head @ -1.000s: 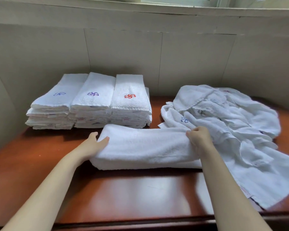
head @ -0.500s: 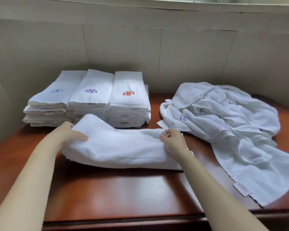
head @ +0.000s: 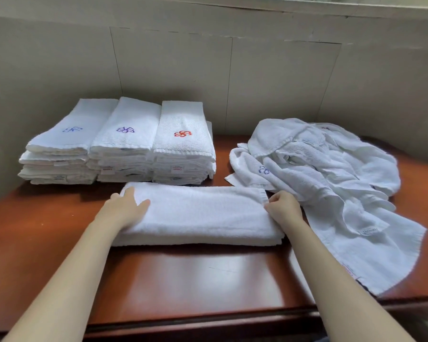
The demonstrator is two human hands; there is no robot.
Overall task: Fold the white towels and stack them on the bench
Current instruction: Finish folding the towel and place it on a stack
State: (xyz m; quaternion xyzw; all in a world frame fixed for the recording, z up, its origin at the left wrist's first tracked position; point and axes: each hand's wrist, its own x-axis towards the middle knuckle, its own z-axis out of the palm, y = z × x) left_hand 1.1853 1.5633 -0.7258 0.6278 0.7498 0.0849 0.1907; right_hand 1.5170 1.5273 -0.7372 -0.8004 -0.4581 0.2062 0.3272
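Note:
A white towel (head: pixel 203 213), folded into a long strip, lies flat across the middle of the red-brown bench (head: pixel 195 280). My left hand (head: pixel 126 208) rests palm down on its left end, fingers spread. My right hand (head: pixel 283 208) pinches the right end of the strip between thumb and fingers. Behind it, three stacks of folded white towels (head: pixel 121 144) stand side by side, topped with blue, purple and red embroidered marks. A heap of unfolded white towels (head: pixel 331 183) lies to the right, touching my right hand.
A tiled wall (head: pixel 232 82) rises directly behind the stacks and the heap. One loose towel from the heap drapes toward the bench's front right edge (head: pixel 393 272). The bench's dark front edge (head: pixel 208 322) runs below my forearms.
The folded strip went from lifted and slanted to lying flat and square on the bench. My left hand now presses its left end; my right hand moved to its right end.

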